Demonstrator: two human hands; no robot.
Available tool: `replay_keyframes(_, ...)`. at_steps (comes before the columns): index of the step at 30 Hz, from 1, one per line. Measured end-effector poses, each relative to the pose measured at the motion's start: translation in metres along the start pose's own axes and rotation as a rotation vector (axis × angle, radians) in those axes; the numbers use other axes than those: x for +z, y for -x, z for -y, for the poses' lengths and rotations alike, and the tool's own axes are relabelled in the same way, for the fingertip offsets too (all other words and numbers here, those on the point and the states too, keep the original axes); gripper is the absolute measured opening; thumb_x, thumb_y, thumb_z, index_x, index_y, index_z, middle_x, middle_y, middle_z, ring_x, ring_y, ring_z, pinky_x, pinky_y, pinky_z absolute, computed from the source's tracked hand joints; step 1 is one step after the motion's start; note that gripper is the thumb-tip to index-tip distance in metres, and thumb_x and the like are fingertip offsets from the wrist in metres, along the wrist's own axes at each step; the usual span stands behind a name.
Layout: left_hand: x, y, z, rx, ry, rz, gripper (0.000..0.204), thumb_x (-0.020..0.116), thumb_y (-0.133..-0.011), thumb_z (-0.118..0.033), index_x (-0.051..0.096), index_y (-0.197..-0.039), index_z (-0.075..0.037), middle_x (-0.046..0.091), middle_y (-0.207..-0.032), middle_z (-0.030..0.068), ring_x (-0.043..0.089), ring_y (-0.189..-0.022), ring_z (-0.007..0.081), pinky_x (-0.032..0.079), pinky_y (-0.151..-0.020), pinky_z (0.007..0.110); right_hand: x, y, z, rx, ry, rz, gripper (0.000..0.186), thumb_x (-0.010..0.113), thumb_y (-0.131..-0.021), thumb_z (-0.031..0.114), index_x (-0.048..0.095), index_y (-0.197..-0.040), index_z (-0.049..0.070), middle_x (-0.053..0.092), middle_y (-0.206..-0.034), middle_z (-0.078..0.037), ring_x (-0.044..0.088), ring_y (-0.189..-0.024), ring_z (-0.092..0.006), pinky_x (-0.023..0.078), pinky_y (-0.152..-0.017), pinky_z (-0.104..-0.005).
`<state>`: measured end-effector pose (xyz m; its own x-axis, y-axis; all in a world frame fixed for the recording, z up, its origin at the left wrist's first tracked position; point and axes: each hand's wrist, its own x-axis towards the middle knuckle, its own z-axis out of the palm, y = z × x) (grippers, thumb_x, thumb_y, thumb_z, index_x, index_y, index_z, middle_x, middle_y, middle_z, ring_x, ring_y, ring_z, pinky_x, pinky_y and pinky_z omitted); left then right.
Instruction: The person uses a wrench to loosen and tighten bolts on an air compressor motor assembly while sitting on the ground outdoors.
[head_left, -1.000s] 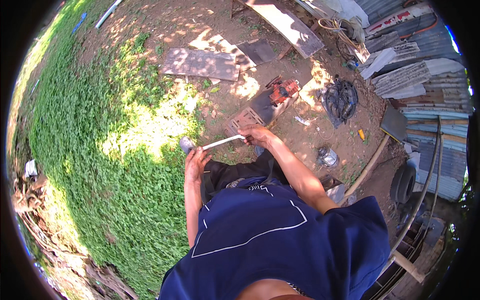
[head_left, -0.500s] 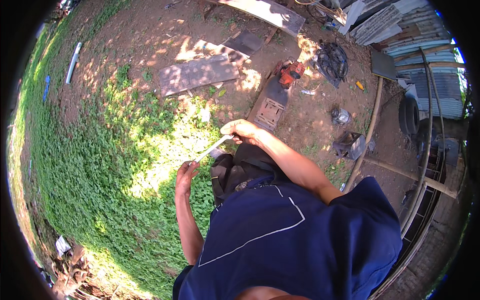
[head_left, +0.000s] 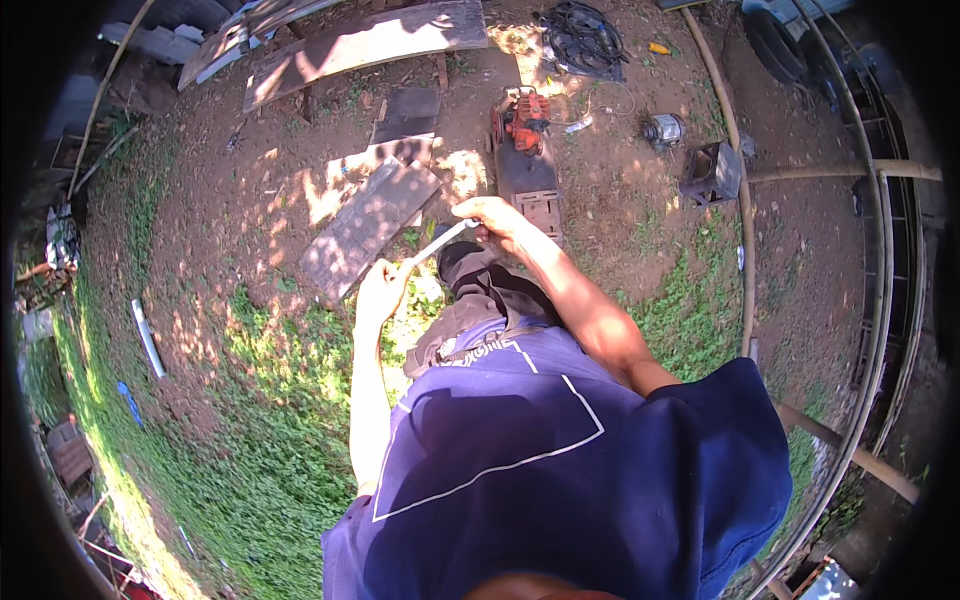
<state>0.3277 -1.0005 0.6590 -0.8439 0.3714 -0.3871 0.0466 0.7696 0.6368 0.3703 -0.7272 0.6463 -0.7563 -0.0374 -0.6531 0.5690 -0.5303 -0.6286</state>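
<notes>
Since the earlier frame the view has swung to the right, so the yard slides leftward: the orange engine (head_left: 527, 125) now lies almost straight ahead, and the white pipe (head_left: 148, 338) has come down to the left. Both hands have moved a little farther out, with the pale wrench-like tool (head_left: 438, 243) slanting between them.

The step in hand looks like holding the tool by its two ends. The left hand (head_left: 378, 292) has its fingers curled closely about the near end; the right hand (head_left: 490, 215) pinches the far end, thumb uppermost. The tool is in the air, just beyond the dark trousers (head_left: 490, 295). Any change of grip would call for one hand to keep its hold while the other lets go.

The surface is bare brown soil (head_left: 235, 190), giving way to green weeds (head_left: 290, 430) on the near left, all dappled with sun. A dark board (head_left: 365, 225) lies beyond the hands, a plank bench (head_left: 370, 48) stands farther off, and a coil of black cable (head_left: 583, 40) lies far right of the engine. On the right are a metal canister (head_left: 662, 130), a dark crate (head_left: 712, 172) and wooden poles (head_left: 722, 90).
</notes>
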Motion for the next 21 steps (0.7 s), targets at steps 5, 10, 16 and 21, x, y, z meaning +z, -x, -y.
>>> replay_keyframes(5, -0.053, -0.06, -0.016, 0.031, -0.002, -0.046, 0.04, 0.064, -0.092, -0.039, 0.06, -0.073, -0.004, 0.049, -0.06, -0.0009, 0.043, -0.054, 0.006, 0.035, -0.05, 0.026, 0.04, -0.065, 0.041, -0.122, 0.111, -0.049, 0.018, 0.072, -0.085, 0.024, 0.067, -0.082, 0.007, 0.055, -0.065, 0.002, 0.043, -0.049, -0.0059, 0.033, -0.044, -0.0227)
replay_keyframes(10, -0.08, -0.107, -0.003, 0.003, 0.063, 0.116, 0.038, 0.064, -0.093, -0.037, 0.061, -0.072, -0.005, 0.048, -0.059, -0.0039, 0.038, -0.053, 0.004, 0.031, -0.048, 0.024, 0.048, -0.09, 0.048, -0.136, 0.004, -0.082, 0.025, 0.071, -0.085, 0.027, 0.069, -0.089, 0.002, 0.049, -0.06, 0.0, 0.043, -0.045, -0.0093, 0.034, -0.042, -0.0255)
replay_keyframes(16, -0.089, -0.162, -0.037, 0.132, -0.259, 0.291, 0.046, 0.066, -0.088, -0.042, 0.056, -0.071, 0.0, 0.049, -0.058, 0.0063, 0.044, -0.056, 0.0142, 0.039, -0.054, 0.033, 0.04, -0.104, 0.047, -0.121, -0.136, -0.166, 0.027, 0.07, -0.087, 0.027, 0.067, -0.098, 0.003, 0.052, -0.067, 0.003, 0.046, -0.051, -0.0069, 0.037, -0.044, -0.0231)
replay_keyframes(21, -0.087, -0.211, -0.08, 0.367, -0.379, 0.248, 0.051, 0.067, -0.085, -0.047, 0.061, -0.075, 0.003, 0.054, -0.07, 0.0176, 0.055, -0.065, 0.0266, 0.045, -0.063, 0.039, 0.032, -0.107, 0.064, -0.195, -0.225, -0.245, 0.027, 0.069, -0.088, 0.029, 0.067, -0.097, 0.004, 0.054, -0.073, 0.003, 0.048, -0.056, -0.0057, 0.039, -0.047, -0.0216)
